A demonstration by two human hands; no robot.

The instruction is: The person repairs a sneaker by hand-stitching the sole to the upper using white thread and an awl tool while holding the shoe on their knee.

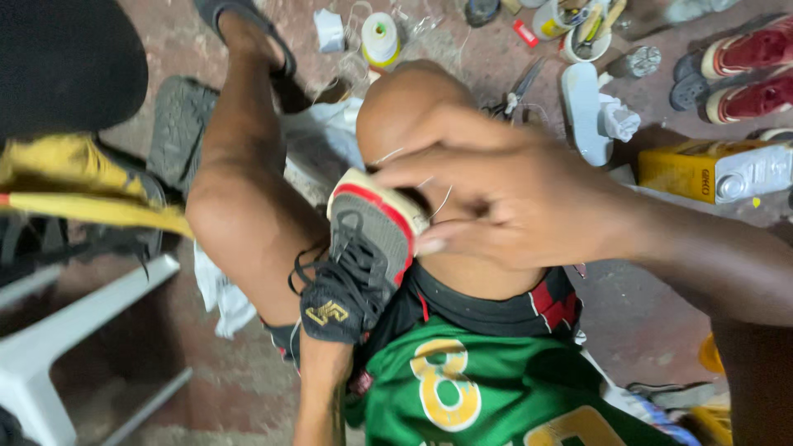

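Observation:
A black sneaker (355, 272) with a white and red toe sole rests between my bare knees, toe pointing away from me. My right hand (496, 202) reaches in from the right and its fingers close over the toe edge of the sneaker. A thin white thread (444, 201) runs by the fingertips. My left forearm (324, 380) comes up from below and goes into the sneaker's opening, so my left hand is hidden inside. I wear a green jersey (496, 388) with yellow numerals.
On the reddish floor ahead are a spool of pale thread (380, 37), a white sandal sole (582, 111), a yellow and white carton (719, 169), red shoes (743, 74) and cups of tools (578, 25). A dark sole (178, 128) and a white plastic stool (49, 347) stand left.

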